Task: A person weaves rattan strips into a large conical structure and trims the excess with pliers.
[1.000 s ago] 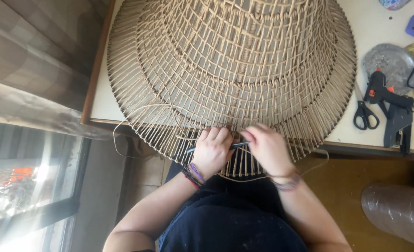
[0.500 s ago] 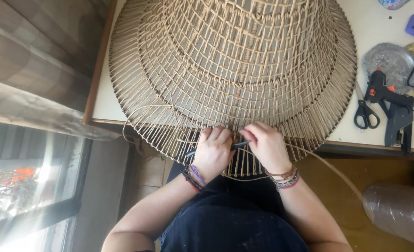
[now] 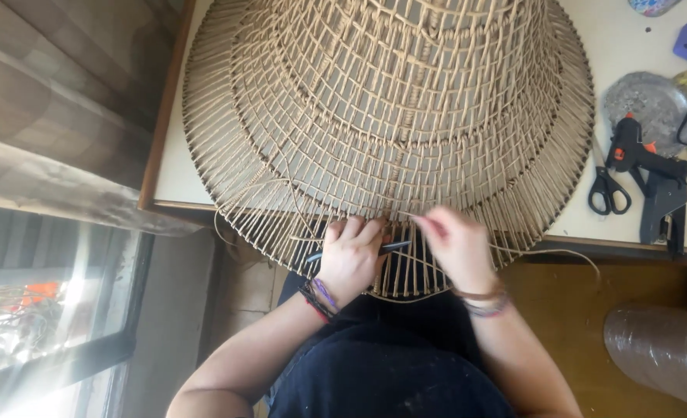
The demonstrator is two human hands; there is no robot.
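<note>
Scissors (image 3: 608,191) beside glue gun (image 3: 653,182)

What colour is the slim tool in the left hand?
Black tool, gripped in the left hand; head view.

A craft workshop: woven wicker shade (image 3: 390,116), glue gun (image 3: 649,174) and scissors (image 3: 608,193) on the worktable (image 3: 637,70).

blocked: woven shade (image 3: 390,116) fills table | right: scissors (image 3: 608,192), glue gun (image 3: 653,182) | free: table's left strip (image 3: 174,166)
</note>
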